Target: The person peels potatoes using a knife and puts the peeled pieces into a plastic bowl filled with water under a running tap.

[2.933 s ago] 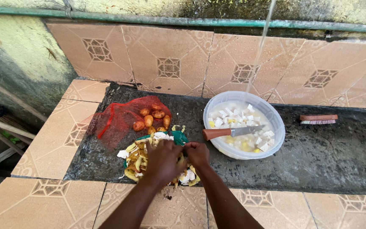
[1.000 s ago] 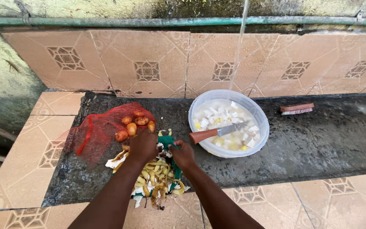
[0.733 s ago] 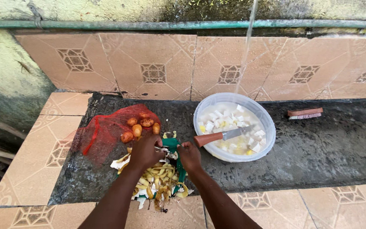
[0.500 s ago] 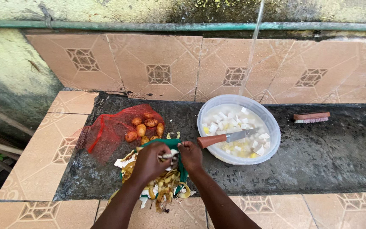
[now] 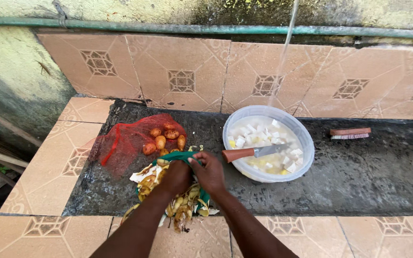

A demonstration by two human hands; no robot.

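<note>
your two hands are bunched together over the green plastic bag (image 5: 180,156) that lies on the near edge of the dark stone slab (image 5: 369,177), with a heap of yellow and white vegetable peelings (image 5: 187,203) spread on and around it. your left hand (image 5: 177,176) is closed on the bag's gathered green rim, and your right hand (image 5: 210,173), just beside it, pinches the same rim with curled fingers. just far and left of the bag, a red mesh sack (image 5: 125,141) lies flat on the slab with a few small orange-brown potatoes (image 5: 164,138) on its right part. to the right of your hands stands a round white plastic bowl (image 5: 304,157) holding water and pale cut cubes, with a knife with a reddish-brown wooden handle (image 5: 254,152) laid across it, handle pointing left. a thin stream of water (image 5: 285,48) falls from above into the bowl. well to the right, a reddish scrubbing brush (image 5: 350,133) lies on the slab near the patterned tan tiled wall (image 5: 182,76).
</note>
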